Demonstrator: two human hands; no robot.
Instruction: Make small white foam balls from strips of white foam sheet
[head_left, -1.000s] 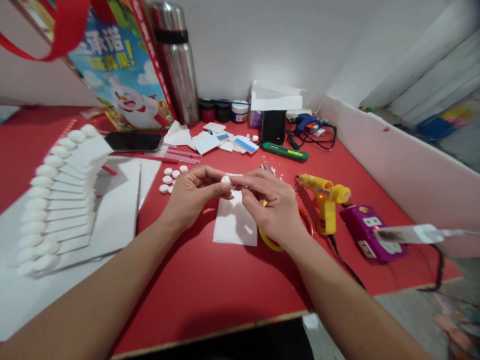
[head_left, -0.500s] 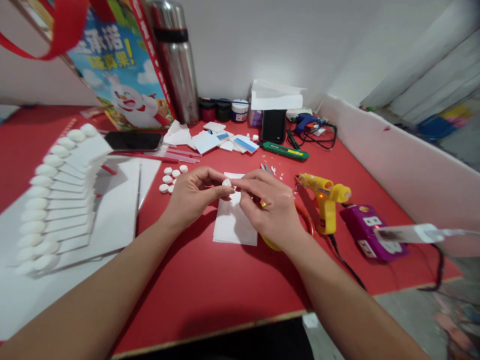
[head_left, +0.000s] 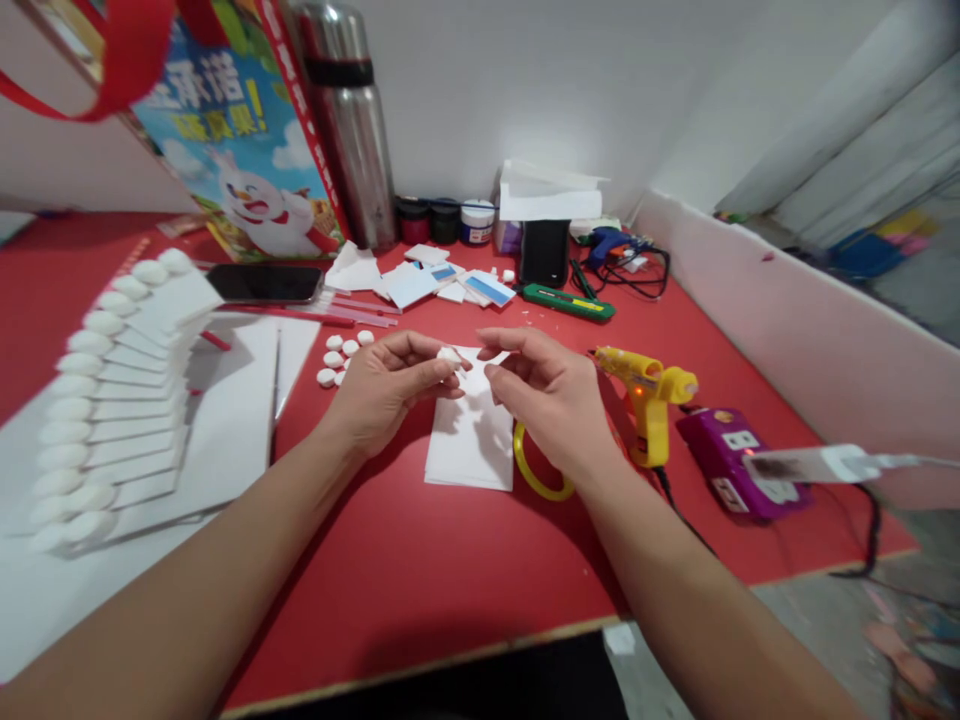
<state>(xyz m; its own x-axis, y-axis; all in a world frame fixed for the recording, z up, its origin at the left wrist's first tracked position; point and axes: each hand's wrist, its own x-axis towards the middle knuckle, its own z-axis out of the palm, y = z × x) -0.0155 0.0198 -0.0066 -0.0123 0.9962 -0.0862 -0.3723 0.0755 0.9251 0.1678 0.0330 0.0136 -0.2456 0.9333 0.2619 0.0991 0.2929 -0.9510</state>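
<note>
Between the thumb and fingers of my left hand [head_left: 386, 385] is a small white disc [head_left: 450, 356], seen partly edge-on. My right hand [head_left: 551, 390] hovers just to the right of it, thumb and index finger apart, with nothing visible between them. Below both hands lies a stack of white paper [head_left: 469, 450]. Several similar white discs [head_left: 334, 358] sit beside my left hand, partly hidden by it. Scissors with yellow and orange handles [head_left: 545, 485] lie under my right hand, their blades hidden.
White cards tipped with round white pieces [head_left: 97, 385] fan out at left. A yellow glue gun [head_left: 651, 395] stands at right by a purple power box [head_left: 739, 460]. Behind are a green utility knife [head_left: 568, 302], card scraps [head_left: 412, 285], a phone [head_left: 264, 283] and a steel flask [head_left: 356, 150].
My right hand has drawn away to the right from the white disc, and its fingers have parted. My left hand keeps the disc in nearly the same place.
</note>
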